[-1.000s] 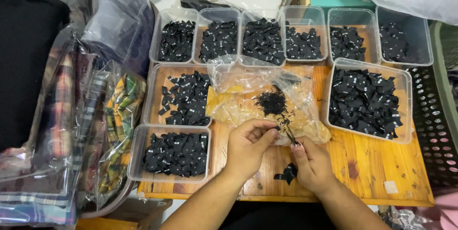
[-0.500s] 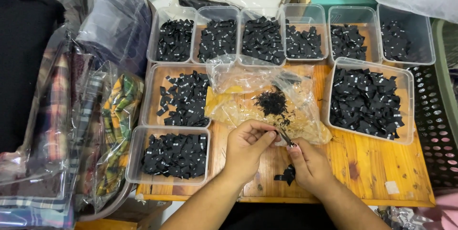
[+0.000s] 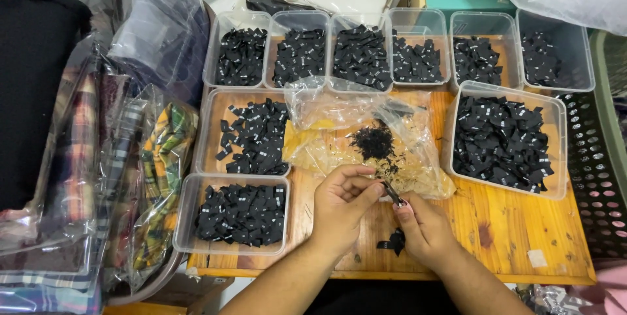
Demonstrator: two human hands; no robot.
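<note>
We hold one small black fabric label [image 3: 392, 193] pinched between both our hands, just above the wooden tabletop [image 3: 509, 230] at its near edge. The fingers [image 3: 358, 188] of our left hand [image 3: 341, 203] close on its upper left end, and our right hand [image 3: 421, 227] grips its lower right end, so its long axis runs slantwise from upper left to lower right. Both hands are equally near it.

Under our right hand a few loose black labels [image 3: 392, 243] lie on the wood. Just beyond the fingers sits one crumpled clear bag [image 3: 366, 135] with dark scraps in it.

We count nine clear plastic tubs [image 3: 503, 139] of black labels: six in the far row, two at left, one large at right.
</note>
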